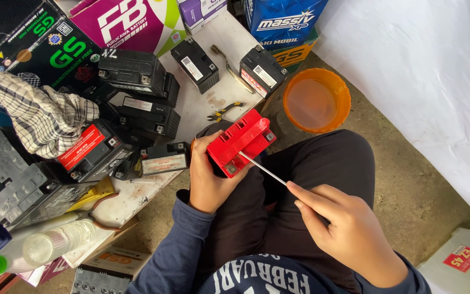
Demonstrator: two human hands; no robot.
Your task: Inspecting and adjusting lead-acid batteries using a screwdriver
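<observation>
A red battery (pixel 240 142) is held tilted above the lap, just off the counter (pixel 202 103) edge. It is judged rigid, smooth-cased and heavy for its bulk, so a wrapping grip around the body is called for rather than a pinch at the terminals. The left hand (pixel 209 175) is clamped around its lower side, fingers closed on the case. A thin metal rod (pixel 263 169) is pinched in the right hand (pixel 346 231), its tip set at the battery's top face. Beyond the battery, black batteries (pixel 148 103) are crowded on the counter; right of it, an orange bowl (pixel 316 99) is set on the floor.
</observation>
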